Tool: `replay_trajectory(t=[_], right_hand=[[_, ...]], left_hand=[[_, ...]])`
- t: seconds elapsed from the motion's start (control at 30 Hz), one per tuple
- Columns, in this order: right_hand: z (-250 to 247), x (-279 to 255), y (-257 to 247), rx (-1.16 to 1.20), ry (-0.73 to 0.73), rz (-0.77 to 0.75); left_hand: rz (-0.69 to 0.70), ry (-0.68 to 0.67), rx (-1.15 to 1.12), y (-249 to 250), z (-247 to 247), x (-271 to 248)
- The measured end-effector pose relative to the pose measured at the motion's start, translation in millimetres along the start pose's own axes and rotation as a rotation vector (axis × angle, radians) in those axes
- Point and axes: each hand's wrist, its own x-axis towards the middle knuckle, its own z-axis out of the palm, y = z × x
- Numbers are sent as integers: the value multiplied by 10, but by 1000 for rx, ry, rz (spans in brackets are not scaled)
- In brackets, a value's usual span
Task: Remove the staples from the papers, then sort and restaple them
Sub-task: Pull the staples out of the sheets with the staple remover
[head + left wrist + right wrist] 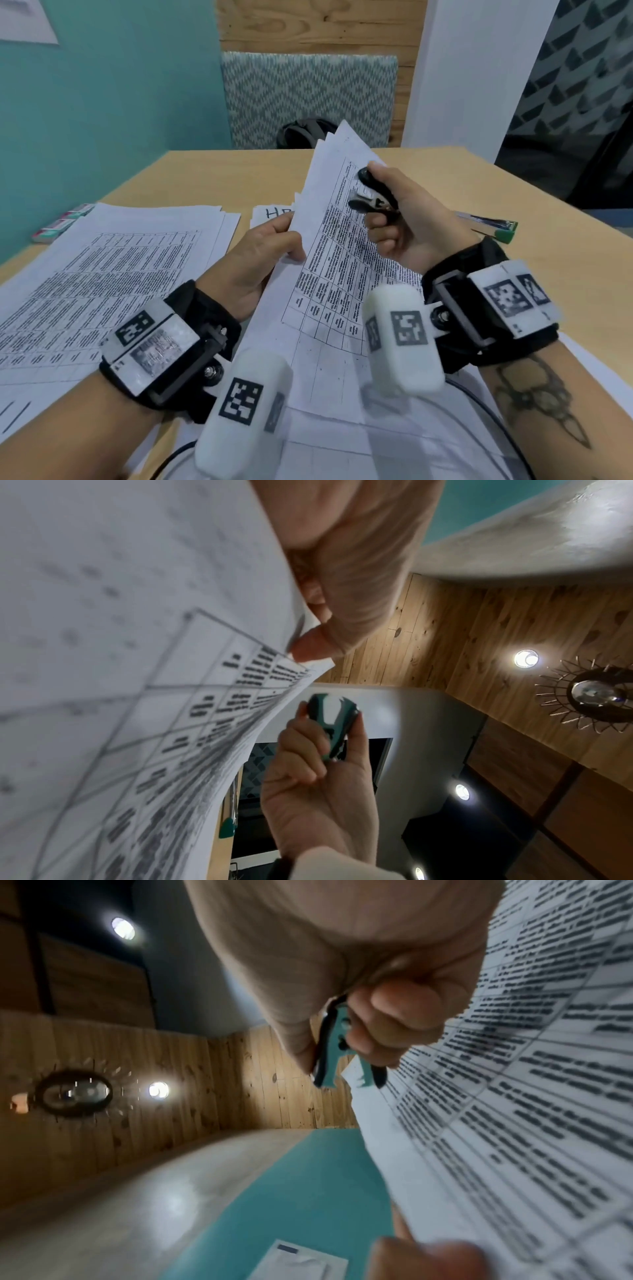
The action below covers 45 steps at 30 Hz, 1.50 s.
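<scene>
Held tilted above the table (496, 192): a sheaf (329, 233) of printed papers, pinched along its left edge by the left hand (260, 260), thumb on top. Gripped in the right hand (407, 219), fingers curled round it: a staple remover (371, 197), claws parted, at the sheaf's upper right corner. Lay flat at left: a second stack (113, 270). Beyond the right hand, on the table: a green stapler (493, 226).
</scene>
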Motion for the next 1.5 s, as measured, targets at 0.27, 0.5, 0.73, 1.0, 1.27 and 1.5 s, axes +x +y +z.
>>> replay_trajectory(t=[0.27, 0.5, 0.73, 1.0, 1.27, 1.5], right_hand=[[165, 49, 142, -248, -95, 41], [186, 2, 131, -224, -45, 4], [212, 30, 180, -383, 86, -53], [208, 32, 214, -379, 40, -78], [200, -9, 120, -402, -50, -153], [206, 17, -13, -475, -8, -203]], left_hand=[[-23, 25, -53, -31, 10, 54], [-27, 105, -17, 3, -14, 74], [15, 226, 45, -42, 52, 57], [158, 241, 106, -37, 128, -5], [111, 203, 6, 53, 57, -60], [20, 163, -111, 90, 79, -82]])
